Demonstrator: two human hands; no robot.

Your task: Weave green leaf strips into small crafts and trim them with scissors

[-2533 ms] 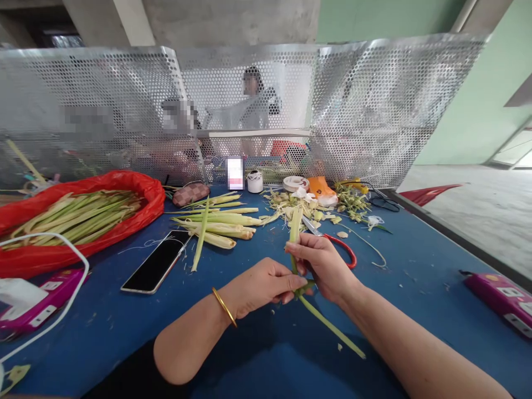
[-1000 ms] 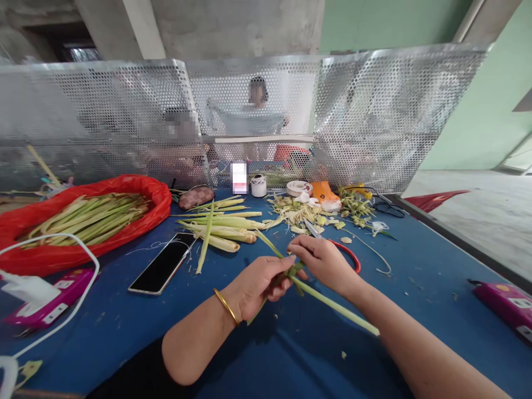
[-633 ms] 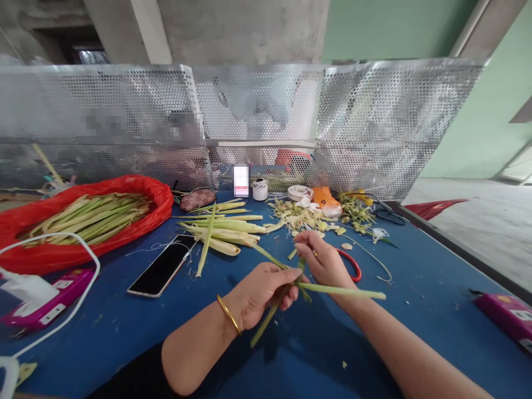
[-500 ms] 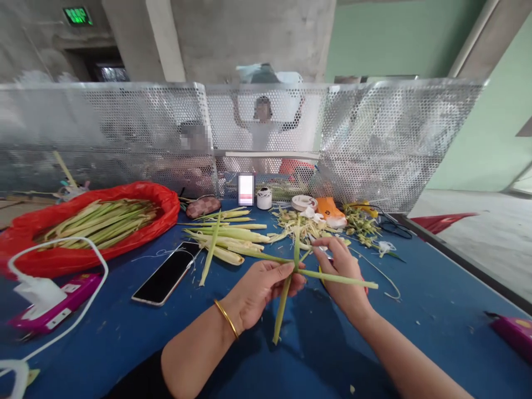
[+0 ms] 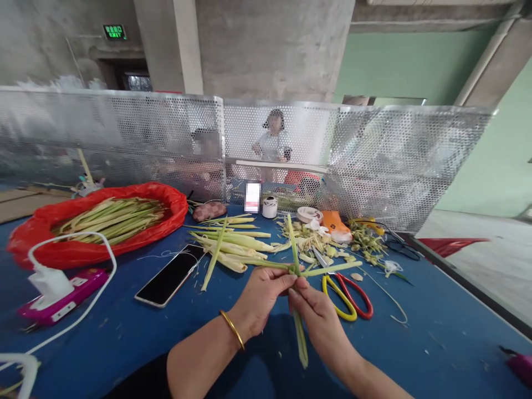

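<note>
Both my hands meet at the knot of a cross made of green leaf strips (image 5: pixel 302 338), held above the blue table. My left hand (image 5: pixel 262 296), with a gold bangle at the wrist, pinches the knot from the left. From below right, my right hand (image 5: pixel 318 316) is closed on the same crossing, thumb and fingertips at the knot. Strips stick out left, right, up and down from it. Just right of my right hand lie scissors (image 5: pixel 353 302) with one yellow and one red handle loop. Pale husk-like leaves (image 5: pixel 233 244) are spread left of the knot.
A red plastic bag (image 5: pixel 166 224) full of green strips stands at left. Near it are a phone (image 5: pixel 170 277) and a purple power strip (image 5: pixel 62 299). Leaf scraps (image 5: pixel 311 238), a tape roll (image 5: pixel 310 214) and an orange packet (image 5: pixel 336 223) lie behind. Perforated metal panels (image 5: pixel 274 133) screen people beyond.
My right hand has come down and left from above the right strip to the knot, uncovering the scissors. The lower strip now hangs nearly straight down. The view has tilted up slightly.
</note>
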